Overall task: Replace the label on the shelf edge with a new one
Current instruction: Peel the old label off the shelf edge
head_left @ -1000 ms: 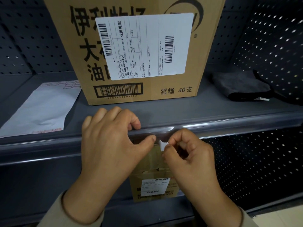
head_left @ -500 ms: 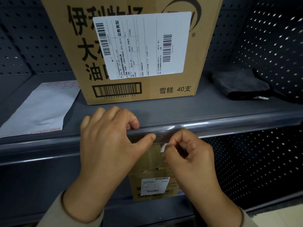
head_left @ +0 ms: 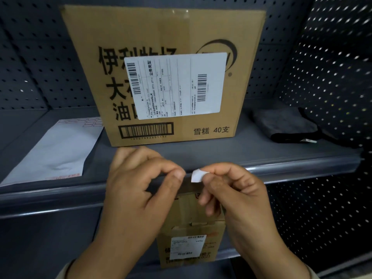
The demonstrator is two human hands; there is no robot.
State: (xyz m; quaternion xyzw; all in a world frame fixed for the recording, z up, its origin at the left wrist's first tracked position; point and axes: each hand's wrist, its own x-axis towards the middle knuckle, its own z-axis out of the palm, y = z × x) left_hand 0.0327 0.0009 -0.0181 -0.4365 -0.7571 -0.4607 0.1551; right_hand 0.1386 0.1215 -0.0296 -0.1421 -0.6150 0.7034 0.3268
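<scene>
Head view, with the shelf edge (head_left: pixel 281 170) as landmark. Right hand (head_left: pixel 237 196) just in front of the edge strip near its middle, thumb and forefinger pinching a small white label (head_left: pixel 196 176); remaining fingers curled loosely below. Label lifted at an angle, one corner tucked under the fingertip, apparently free of the strip or nearly so; whether any part is stuck to the edge cannot be told. Left hand (head_left: pixel 141 190) just left of the label on the same edge, thumb tip pressed to forefinger tip at the strip's upper lip, other fingers curled over the top of the edge; nothing visible between those fingertips, so possibly steadying the strip rather than holding anything.

Above and behind the edge: a large cardboard box (head_left: pixel 165 77) with a shipping sticker, a white sheet of stickers (head_left: pixel 54 150) far to the left of it, a folded dark cloth (head_left: pixel 285 123) to the right. Below the edge, a smaller box (head_left: pixel 191 238) on the lower shelf.

Judged stage: old label being peeled away or just off. Left to do: discard it, fetch a new one, presumably from the white sheet, and press it onto the edge.
</scene>
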